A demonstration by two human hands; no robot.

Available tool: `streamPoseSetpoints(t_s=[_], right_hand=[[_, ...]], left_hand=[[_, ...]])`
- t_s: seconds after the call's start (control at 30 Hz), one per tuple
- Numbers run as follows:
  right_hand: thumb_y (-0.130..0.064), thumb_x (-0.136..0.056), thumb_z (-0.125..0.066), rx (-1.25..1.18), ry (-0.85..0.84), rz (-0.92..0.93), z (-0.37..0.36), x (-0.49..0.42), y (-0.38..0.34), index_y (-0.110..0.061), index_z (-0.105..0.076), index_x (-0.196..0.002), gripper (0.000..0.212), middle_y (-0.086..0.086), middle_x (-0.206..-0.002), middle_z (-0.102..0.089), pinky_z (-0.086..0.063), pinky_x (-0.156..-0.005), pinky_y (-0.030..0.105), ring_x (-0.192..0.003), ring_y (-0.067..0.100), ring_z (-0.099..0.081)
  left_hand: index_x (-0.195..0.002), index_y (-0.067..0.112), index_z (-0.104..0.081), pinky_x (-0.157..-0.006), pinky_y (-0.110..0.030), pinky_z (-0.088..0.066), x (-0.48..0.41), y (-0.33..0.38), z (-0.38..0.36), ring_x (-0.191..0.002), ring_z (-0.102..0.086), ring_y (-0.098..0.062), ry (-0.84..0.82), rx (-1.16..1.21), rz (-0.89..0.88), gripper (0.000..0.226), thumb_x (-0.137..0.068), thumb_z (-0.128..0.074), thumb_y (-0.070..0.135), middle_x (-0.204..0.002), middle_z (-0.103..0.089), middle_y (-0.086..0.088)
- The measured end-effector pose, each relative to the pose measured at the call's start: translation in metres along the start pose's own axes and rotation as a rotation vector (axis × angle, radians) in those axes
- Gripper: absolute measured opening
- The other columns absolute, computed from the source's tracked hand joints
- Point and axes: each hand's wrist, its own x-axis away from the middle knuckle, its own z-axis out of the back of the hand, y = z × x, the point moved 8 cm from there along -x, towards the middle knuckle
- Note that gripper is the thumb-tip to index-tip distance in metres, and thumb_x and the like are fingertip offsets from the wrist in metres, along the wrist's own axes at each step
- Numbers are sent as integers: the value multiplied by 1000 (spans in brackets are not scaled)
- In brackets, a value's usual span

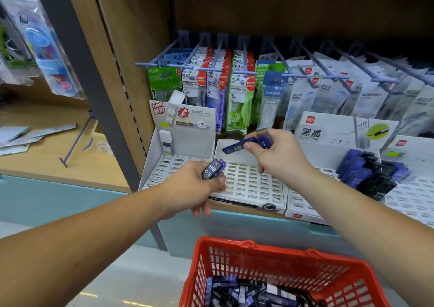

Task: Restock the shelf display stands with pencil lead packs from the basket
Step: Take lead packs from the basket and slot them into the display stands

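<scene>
The red plastic mesh basket [281, 269] holds a heap of blue and black lead packs [246, 292]. Over the white slotted display stand [251, 184], the right hand [277, 158] pinches slim blue lead packs [236, 146], while the left hand [197, 187] grips a dark HB 0.5 pack [212, 169].

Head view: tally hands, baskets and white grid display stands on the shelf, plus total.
Hands: 2, left hand and right hand, both gripping lead packs
Basket: 1
Display stands: 4, rightmost cut off by the frame
Total: 7
</scene>
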Motion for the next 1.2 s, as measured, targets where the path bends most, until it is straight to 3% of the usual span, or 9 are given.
streamPoseSetpoints(t_s=[0.1,0.23,0.37,0.47,0.7,0.83,1.03,1.2], right_hand=[[-18,-96,-70,83,-33,41,-10,-1,1,-26,-71,-96,7,1,-81,-70,-57,-55,34,-42,12,-58],[-22,-90,-77,64,-2,83,-15,-4,1,-33,-69,-99,17,-7,-94,-73,-58,-63,36,-48,3,-57],[-25,-85,-82,134,22,154,-20,-4,-6,-33,-64,-95,23,-19,-87,-66,-58,-77,40,-75,14,-65],[-24,-85,-82,200,10,207,-28,-5,-10,-33,-67,-94,20,-18,-90,-69,-55,-89,42,-92,15,-66],[-28,-89,-77,289,-27,257,-44,-6,-2,-34,-65,-98,16,-5,-97,-73,-56,-84,46,-92,24,-66],[-25,-90,-75,338,-31,297,-45,-7,-5,-28,-70,-100,11,-3,-90,-73,-55,-78,45,-86,25,-64],[-18,-87,-70,528,-89,408,-62,1,-13,-29,-71,-106,23,-5,-99,-68,-56,-76,45,-96,26,-64],[-27,-93,-65,667,-127,329,-64,-3,-8,-37,-71,-119,28,-9,-97,-57,-54,-77,42,-99,25,-62]], left_hand=[[-111,17,-61,-44,-29,-51,1,-3,-4,-53,-67,-24,-46,-18,15,12,-103,-62,26,-107,-78,-1],[-114,11,-60,-47,-30,-55,5,-7,-3,-55,-67,-26,-65,-4,46,17,-103,-62,24,-102,-80,-1],[-118,9,-59,-49,-30,-53,10,-11,-7,-55,-66,-25,-119,32,71,21,-103,-63,24,-102,-80,-3],[-118,6,-58,-47,-29,-49,10,-9,-1,-55,-66,-23,-93,90,62,22,-104,-61,23,-98,-79,-9],[-113,7,-51,-41,-25,-34,3,-17,15,-48,-59,-22,2,195,62,13,-105,-57,16,-90,-76,-24],[-113,8,-56,-39,-23,-32,2,-21,18,-49,-55,-18,-6,275,87,15,-104,-60,20,-85,-74,-17],[-118,12,-66,-41,-21,-24,8,-20,20,-46,-45,-14,-40,275,143,31,-102,-62,39,-76,-67,-9],[-128,4,-62,-41,-21,-26,11,-20,12,-52,-44,-15,-133,373,193,25,-103,-58,10,-82,-67,-13]])
